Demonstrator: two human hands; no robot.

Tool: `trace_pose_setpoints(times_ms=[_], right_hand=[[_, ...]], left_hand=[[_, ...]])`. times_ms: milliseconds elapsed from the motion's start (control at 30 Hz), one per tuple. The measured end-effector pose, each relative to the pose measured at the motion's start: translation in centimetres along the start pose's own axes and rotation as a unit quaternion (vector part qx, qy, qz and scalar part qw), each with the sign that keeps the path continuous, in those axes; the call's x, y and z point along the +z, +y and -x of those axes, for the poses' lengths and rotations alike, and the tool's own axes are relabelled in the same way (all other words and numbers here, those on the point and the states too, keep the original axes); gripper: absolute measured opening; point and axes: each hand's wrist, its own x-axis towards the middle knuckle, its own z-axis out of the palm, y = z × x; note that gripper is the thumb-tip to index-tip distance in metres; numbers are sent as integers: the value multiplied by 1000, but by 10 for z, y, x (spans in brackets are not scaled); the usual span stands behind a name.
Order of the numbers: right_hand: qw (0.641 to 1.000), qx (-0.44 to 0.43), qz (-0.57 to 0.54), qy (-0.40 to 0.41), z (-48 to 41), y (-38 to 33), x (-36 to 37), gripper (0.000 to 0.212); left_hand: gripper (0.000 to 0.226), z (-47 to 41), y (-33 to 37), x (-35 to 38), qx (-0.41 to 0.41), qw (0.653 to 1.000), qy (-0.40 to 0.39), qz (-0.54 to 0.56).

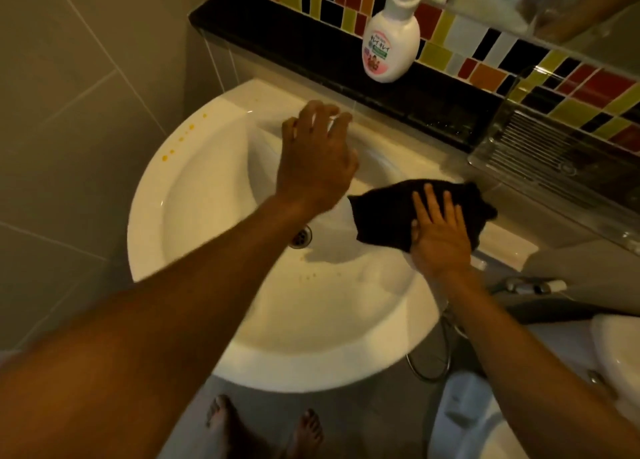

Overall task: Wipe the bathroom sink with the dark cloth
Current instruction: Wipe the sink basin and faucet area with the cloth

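A white round sink (207, 188) fills the middle of the view, with a metal drain (302, 237) at its bottom. Orange spots dot its left rim, and a few sit in the bowl below the drain. The dark cloth (384, 212) lies on the sink's right rim. My right hand (438, 236) presses flat on the cloth, fingers spread and pointing toward the wall. My left hand (317, 162) hovers over the back of the bowl with fingers curled apart, holding nothing. It hides the tap area.
A white soap pump bottle (389, 44) stands on the black ledge (311, 53) behind the sink. A clear ridged plastic tray (554, 153) sits at the right. A spray hose (436, 351) hangs below, beside a white toilet (616, 354). Bare feet stand on the floor.
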Motion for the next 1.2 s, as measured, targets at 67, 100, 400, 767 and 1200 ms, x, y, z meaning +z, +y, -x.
trace_pose_setpoints(times_ms=[67,100,400,767,1200], right_hand=[[998,54,-26,-7,16,8,0,54],[996,75,-39,-16,21,10,1,55],[998,65,12,-3,-37,-17,1,60],[983,-136,122,20,-137,-90,13,63],[997,16,-67,22,-70,-84,24,56]], left_hand=[[56,-21,-16,8,-39,992,-113,-31],[58,-25,-20,13,-58,986,-156,-8],[54,-42,-24,31,-129,974,-161,93],[45,-41,-21,35,-131,982,-123,63],[42,-39,-15,24,-132,978,-152,62]])
